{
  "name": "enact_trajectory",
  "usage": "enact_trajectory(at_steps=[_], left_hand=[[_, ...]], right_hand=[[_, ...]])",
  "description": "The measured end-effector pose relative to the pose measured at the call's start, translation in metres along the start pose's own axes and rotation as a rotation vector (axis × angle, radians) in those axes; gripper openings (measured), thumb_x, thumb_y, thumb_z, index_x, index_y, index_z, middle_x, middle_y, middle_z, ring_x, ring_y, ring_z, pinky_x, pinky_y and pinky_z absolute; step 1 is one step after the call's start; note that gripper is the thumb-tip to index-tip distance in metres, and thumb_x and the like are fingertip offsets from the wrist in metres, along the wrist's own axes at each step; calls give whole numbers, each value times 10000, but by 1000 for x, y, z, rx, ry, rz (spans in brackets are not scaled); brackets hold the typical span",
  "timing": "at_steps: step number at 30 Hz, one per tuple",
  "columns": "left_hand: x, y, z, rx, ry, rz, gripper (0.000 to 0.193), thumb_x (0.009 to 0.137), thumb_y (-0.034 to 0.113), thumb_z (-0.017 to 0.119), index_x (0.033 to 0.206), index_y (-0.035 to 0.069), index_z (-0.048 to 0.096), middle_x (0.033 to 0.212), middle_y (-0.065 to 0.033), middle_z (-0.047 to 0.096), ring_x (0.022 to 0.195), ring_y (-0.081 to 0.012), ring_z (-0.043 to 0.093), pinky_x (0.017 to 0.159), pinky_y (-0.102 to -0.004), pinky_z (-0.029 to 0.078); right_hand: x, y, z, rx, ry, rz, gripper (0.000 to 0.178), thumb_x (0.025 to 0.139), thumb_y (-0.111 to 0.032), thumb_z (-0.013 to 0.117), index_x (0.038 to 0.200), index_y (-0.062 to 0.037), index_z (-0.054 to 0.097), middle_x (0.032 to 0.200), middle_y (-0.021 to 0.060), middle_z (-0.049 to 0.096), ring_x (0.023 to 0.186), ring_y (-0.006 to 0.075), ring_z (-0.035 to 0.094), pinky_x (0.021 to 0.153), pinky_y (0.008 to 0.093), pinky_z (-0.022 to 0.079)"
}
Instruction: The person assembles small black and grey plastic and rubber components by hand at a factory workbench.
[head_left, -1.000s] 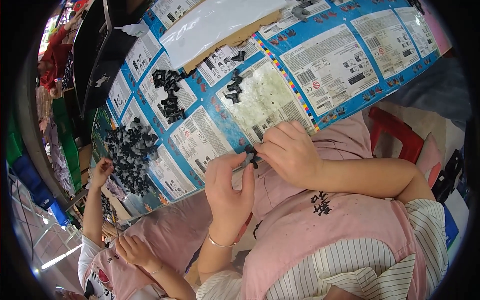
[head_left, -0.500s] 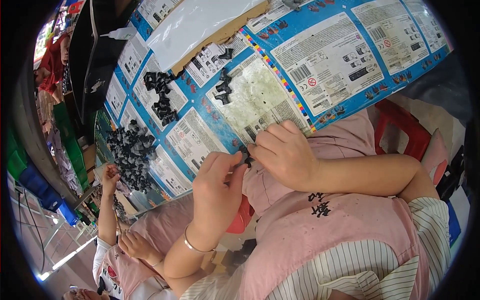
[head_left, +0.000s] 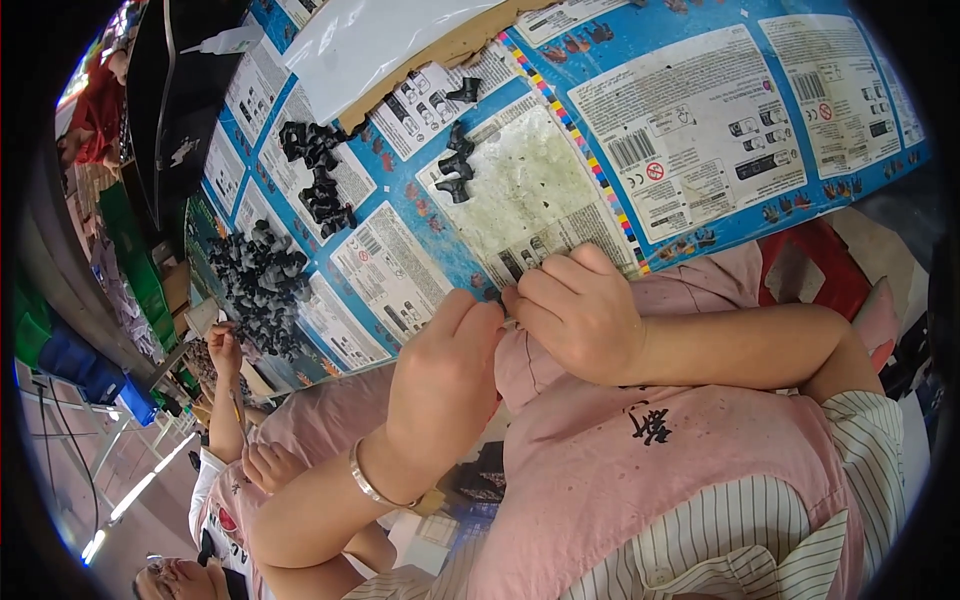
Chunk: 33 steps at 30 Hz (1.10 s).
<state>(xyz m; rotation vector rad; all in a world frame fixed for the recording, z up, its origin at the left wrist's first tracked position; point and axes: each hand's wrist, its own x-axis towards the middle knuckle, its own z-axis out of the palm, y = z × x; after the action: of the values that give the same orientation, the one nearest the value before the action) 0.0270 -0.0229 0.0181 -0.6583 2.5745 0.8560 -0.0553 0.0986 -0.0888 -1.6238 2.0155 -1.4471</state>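
My left hand, with a bracelet at the wrist, is closed and meets my right hand just over the near edge of the table. A small black piece shows between their fingertips, pinched from both sides and mostly hidden. Beyond the hands, a short row of black boot-shaped plastic pieces lies on a worn, shiny patch of the printed sheet. One more such piece lies a little farther off.
To the left are a clump of black pieces and a big heap of black and grey ones. A white board covers the far side. A co-worker's hand is by the heap. A red stool stands at right.
My left hand has turned and closed in against my right fingertips, covering more of the small black piece. The co-worker's raised hand has shifted slightly. The whole view has tilted a little.
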Motion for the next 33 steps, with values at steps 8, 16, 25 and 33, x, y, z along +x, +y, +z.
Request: enact_trajectory(at_steps=[8, 16, 25, 33], left_hand=[[-7, -3, 7, -55, 101, 38, 128, 770, -67, 660, 870, -10, 605, 794, -137, 546, 673, -335, 566, 586, -377, 464], [-12, -22, 17, -255, 288, -45, 185, 779, -60, 664, 956, -19, 630, 843, -146, 598, 704, -269, 627, 616, -322, 503], [-44, -154, -23, -503, 895, -345, 200, 886, 19, 628, 1081, -6, 591, 909, -40, 617, 785, -100, 604, 679, -218, 493], [-45, -189, -45, 258, 1212, -449, 223, 914, 73, 606, 1121, -5, 587, 970, -55, 605, 803, -110, 550, 696, -248, 452]], right_hand=[[0, -1, 1, -19, 12, -11, 132, 694, -70, 640, 817, -21, 649, 762, 29, 517, 697, 195, 499, 619, 329, 344], [-1, -2, -5, -35, -52, 12, 242, 710, -98, 693, 940, -40, 642, 797, 33, 530, 743, 217, 510, 671, 347, 357], [0, -5, -11, -19, -87, 48, 181, 759, -70, 678, 934, -63, 632, 810, 47, 544, 777, 236, 531, 722, 359, 367], [26, 13, -51, 129, 60, 164, 85, 815, -29, 632, 896, -45, 654, 811, 100, 606, 769, 293, 577, 684, 386, 449]])
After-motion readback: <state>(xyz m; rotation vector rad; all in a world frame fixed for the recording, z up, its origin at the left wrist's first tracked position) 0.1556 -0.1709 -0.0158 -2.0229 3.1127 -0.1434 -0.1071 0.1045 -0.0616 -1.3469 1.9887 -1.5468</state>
